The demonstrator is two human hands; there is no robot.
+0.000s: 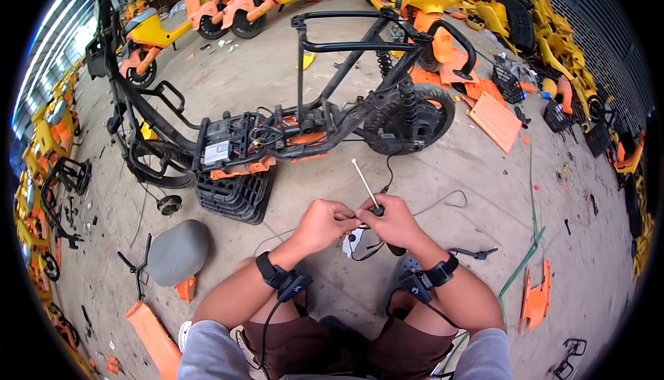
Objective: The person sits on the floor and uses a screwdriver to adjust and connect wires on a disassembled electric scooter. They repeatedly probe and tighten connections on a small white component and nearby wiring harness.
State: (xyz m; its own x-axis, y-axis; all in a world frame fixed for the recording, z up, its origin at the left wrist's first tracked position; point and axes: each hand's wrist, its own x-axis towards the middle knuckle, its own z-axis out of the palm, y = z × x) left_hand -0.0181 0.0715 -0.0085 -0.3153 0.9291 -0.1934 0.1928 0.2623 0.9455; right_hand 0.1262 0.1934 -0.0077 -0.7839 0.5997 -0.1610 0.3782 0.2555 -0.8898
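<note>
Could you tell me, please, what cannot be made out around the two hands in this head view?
- Head view: what the left hand pinches is covered by its own fingers.
- The handle of the metal tool is mostly hidden inside the right hand.
- The black cable below the hands: its upper end disappears behind them.

Stripped scooter frame [290, 127] beyond both hands, seat [178, 252] to their left.

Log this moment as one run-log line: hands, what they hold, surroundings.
left hand: pinching black cable | right hand: gripping screwdriver, shaft up | ahead: stripped scooter frame | left: grey seat
</note>
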